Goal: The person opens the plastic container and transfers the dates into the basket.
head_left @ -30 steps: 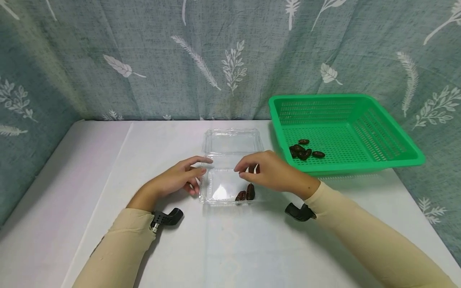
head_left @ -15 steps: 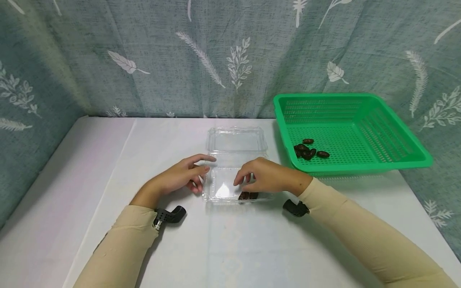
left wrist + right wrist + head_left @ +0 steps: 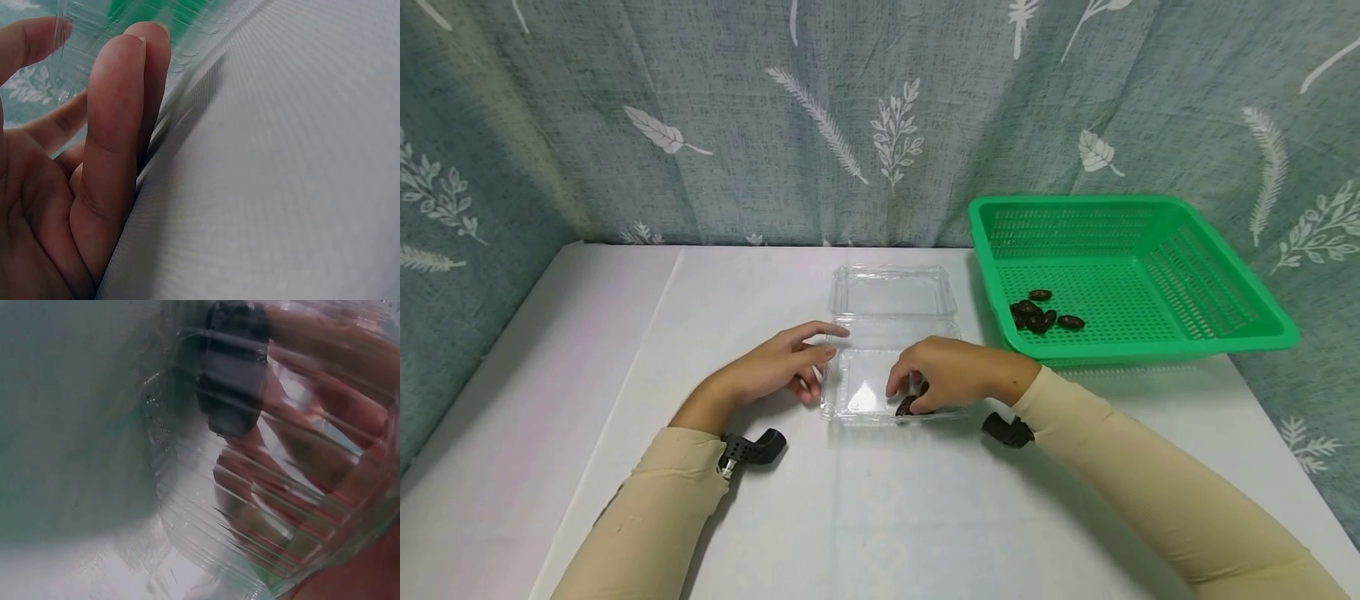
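A clear plastic clamshell box (image 3: 846, 379) lies with its lid (image 3: 891, 292) folded back, away from me. My left hand (image 3: 778, 362) rests at the box's left edge, fingers loosely extended; in the left wrist view, its fingers (image 3: 115, 94) stand beside the clear wall. My right hand (image 3: 958, 371) reaches down into the front right of the box, its curled fingers and thumb pinching a mostly hidden date (image 3: 922, 388). Another date (image 3: 905, 407) lies by the thumb. Through the ribbed plastic, the right wrist view shows a dark date (image 3: 234, 375) close to the fingers.
A green plastic basket (image 3: 1157, 346) stands at the back right, with several dates (image 3: 1037, 319) near its left side. A white cloth (image 3: 880, 508) covers the table. Behind hangs a patterned grey-green curtain (image 3: 715, 192).
My right hand has lowered with the date toward the front right of the box, covering part of the dates there. The left hand keeps its place at the edge. The head view has shifted slightly.
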{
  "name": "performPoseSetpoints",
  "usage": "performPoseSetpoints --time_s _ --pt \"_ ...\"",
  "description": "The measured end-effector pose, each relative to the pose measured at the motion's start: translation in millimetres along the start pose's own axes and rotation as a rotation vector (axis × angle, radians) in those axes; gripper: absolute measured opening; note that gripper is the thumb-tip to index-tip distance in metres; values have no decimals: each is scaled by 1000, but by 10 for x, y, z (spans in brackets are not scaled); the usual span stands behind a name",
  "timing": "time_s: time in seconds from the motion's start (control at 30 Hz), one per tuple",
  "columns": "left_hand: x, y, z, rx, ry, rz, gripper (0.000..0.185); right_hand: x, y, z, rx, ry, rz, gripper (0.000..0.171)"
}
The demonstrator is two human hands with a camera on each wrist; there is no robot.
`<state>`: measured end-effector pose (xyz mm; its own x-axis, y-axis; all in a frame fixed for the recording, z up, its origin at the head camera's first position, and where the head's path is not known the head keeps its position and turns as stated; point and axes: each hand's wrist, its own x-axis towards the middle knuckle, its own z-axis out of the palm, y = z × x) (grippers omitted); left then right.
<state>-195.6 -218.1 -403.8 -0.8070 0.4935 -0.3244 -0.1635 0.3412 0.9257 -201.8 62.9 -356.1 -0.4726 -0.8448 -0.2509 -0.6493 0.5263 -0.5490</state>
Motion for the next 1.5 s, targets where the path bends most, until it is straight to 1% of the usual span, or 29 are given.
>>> performPoseSetpoints --time_s 0.4,0.57,0.77,0.83,1.07,1.33,1.5 --pt "-7 -6 -6 1 -3 4 49 43 2 64 5 -3 15 15" --pt "-7 -5 -8 3 -3 7 48 43 -4 64 -13 5 19 11" --pt "-8 -4 -8 3 -6 11 48 34 -10 69 -9 19 24 8" --pt "-9 -1 -7 1 -6 11 48 25 -13 70 -9 41 33 9" --pt "-6 0 -1 7 0 3 46 -11 6 100 13 155 8 9" --pt "-2 0 -1 16 3 1 46 -110 15 134 123 285 -17 11" --pt "-12 8 1 1 -5 9 47 -179 6 185 169 372 -66 12"
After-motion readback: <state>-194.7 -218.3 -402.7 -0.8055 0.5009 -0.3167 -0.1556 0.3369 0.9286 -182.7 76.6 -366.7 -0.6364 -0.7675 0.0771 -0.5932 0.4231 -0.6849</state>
